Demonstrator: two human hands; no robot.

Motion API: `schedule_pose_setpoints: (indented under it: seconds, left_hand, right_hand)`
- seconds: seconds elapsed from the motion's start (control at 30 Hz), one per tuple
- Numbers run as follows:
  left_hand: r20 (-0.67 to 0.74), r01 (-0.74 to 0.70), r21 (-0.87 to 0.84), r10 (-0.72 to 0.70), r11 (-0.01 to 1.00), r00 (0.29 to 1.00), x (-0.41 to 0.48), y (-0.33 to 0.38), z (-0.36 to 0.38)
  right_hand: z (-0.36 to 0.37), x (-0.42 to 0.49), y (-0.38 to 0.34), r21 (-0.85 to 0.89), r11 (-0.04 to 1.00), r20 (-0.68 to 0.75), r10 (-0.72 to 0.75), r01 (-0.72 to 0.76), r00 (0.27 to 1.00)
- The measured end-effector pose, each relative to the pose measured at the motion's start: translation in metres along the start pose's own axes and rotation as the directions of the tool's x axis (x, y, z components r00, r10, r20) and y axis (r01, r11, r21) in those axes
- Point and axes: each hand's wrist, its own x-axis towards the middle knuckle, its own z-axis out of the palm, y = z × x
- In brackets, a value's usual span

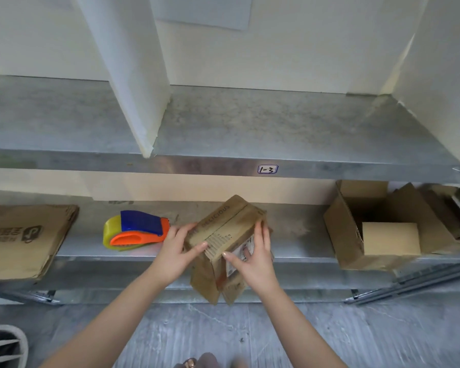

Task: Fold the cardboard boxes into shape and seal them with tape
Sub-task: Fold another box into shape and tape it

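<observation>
Just right of the tape dispenser (136,231): small cardboard box (221,229), held tilted, bottom flaps hanging loose. Left hand (174,251) grips its left side, right hand (252,257) its right side. Fingers (263,235) curl round the walls; both thumbs press the top flap's corrugated edge. Open carton (348,235) sits well right of the tape dispenser.

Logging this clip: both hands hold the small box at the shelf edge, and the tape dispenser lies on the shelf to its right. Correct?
Not quite. The left hand and right hand do hold the small box at the shelf edge, but the head view shows the tape dispenser lying on the shelf to its left, not its right.
</observation>
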Motion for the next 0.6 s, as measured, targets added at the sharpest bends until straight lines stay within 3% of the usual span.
schedule_pose_setpoints:
  seconds: [0.2,0.3,0.47,0.6]
  left_hand:
    - [0.03,0.056,-0.144,-0.052,0.988,0.998,-0.003,0.004,-0.005]
    - [0.013,0.037,-0.197,-0.035,0.98,0.999,0.001,0.006,0.0]
    - [-0.119,-0.029,-0.06,0.022,0.998,0.993,0.009,0.012,0.018]
    - [-0.089,-0.082,0.023,0.084,0.996,0.993,-0.004,0.015,0.032]
  right_hand:
    - [-0.007,0.012,-0.001,0.139,0.99,0.149,-0.051,0.03,0.988]
    - [-0.013,0.022,-0.004,0.052,0.999,0.16,-0.024,0.016,0.987]
    - [-0.008,0.025,0.005,0.039,0.999,0.16,-0.005,-0.002,0.987]
    - [-0.016,0.026,0.01,-0.12,0.988,0.238,-0.068,0.099,0.969]
